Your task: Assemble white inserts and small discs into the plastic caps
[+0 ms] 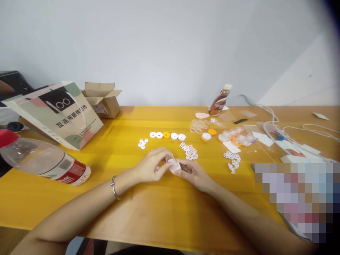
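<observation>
In the head view, my left hand (154, 165) and my right hand (196, 174) meet over the table's middle, fingers closed on a small round clear-and-white plastic piece (174, 166). Fingertips hide part of it, so its exact kind does not show. Just beyond my right hand lies a loose pile of white openwork plastic discs (190, 151). Behind my hands runs a row of white and orange round plastic rings (166, 135). A cluster of small white round parts (142, 143) sits to the left of that row.
Clear rings (199, 125), bagged round parts (236, 136), more openwork pieces (232, 160) and a brown drink bottle (220, 101) are on the right, near white cables (268, 113). A paper bag (79, 131), cardboard box (110, 106) and large red-capped bottle (50, 159) stand left.
</observation>
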Demonstrator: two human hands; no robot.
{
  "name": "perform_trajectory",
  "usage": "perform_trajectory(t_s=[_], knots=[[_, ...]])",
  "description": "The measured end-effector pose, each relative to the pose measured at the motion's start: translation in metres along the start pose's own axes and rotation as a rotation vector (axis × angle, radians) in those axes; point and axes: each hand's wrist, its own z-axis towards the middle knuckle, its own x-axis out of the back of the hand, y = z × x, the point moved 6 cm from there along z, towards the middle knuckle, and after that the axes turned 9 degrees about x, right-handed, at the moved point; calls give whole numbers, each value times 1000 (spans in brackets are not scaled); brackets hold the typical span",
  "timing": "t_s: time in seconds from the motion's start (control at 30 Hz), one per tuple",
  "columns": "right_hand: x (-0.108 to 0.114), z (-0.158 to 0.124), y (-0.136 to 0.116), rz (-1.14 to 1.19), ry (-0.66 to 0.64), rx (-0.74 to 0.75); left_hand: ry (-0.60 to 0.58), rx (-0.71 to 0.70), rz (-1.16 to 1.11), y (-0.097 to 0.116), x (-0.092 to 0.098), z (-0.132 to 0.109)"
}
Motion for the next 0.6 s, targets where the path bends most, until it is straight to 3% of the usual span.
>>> perform_trajectory(t_s=[0.1,0.23,0.33,0.43,0.53,0.6], knots=[[2,1,-4,-84,17,29,38,21,-18,-2,-2,0],[9,2,-10,-381,16,67,55,44,-32,-3,-13,-3],[23,4,-16,-490,100,123,82,84,-57,-4,-20,-9],[60,3,-17,-353,355,126,77,90,-48,1,-27,-17],[119,-11,-18,-270,768,171,-134,-50,3,17,-44,-27],[157,-29,-18,-366,1017,155,-282,-170,47,26,-57,-34]])
